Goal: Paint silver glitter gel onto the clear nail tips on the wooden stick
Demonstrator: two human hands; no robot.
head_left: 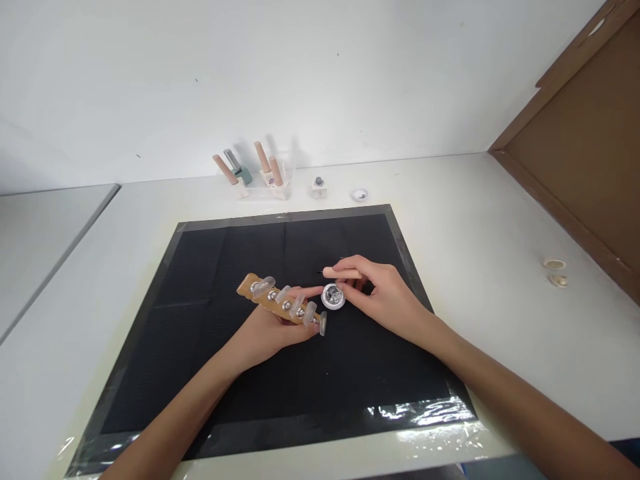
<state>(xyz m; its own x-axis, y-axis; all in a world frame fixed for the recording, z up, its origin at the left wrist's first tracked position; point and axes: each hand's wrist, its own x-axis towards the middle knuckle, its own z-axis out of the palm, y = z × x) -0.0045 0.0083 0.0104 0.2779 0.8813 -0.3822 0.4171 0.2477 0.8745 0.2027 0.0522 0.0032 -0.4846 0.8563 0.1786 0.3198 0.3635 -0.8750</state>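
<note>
My left hand (267,333) is closed around a yellowish nail tip holder (273,305), held tilted above the black mat. Several clear nail tips (283,293) stand on its silvery round studs. The outstretched index finger of that hand reaches to the left edge of a small round jar (333,297) with silvery, foil-like contents. In my right hand (383,293) is a nail polish brush (343,273) with a peach handle, its dark tip pointing left. Fingertips of the right hand also touch the jar's right rim.
A black mat (240,400) under clear film covers the middle of the white table. Behind it stand nail polish bottles (277,190) in a clear holder, an uncapped bottle (319,189) and a small white lid (359,195). Two small round pieces (557,280) lie right, near a brown panel (585,153).
</note>
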